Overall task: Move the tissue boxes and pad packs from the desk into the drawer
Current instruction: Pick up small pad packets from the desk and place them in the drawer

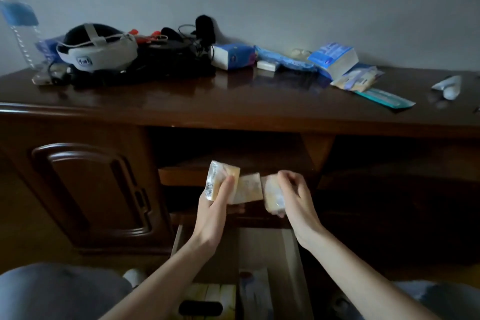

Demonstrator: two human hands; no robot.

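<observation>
My left hand (215, 205) grips a pale yellow pad pack (220, 180) with a barcode on its wrapper. My right hand (293, 195) pinches another pale pack (272, 197). A third pack (249, 188) shows between the two, and which hand holds it is unclear. All of them hover above the open drawer (292, 247), which holds yellow packs (215, 293) and a white pack (255, 291). On the dark wooden desk (181, 101) lie a blue-and-white tissue box (231, 56), a larger blue box (335, 60) and a flat pad pack (358, 80).
A headset (98, 49) and black cables (181, 54) crowd the desk's left, beside a water bottle (20, 23). A teal sachet (387, 97) and a white tube (449, 87) lie at the right. A cabinet door (91, 189) stands left of the drawer.
</observation>
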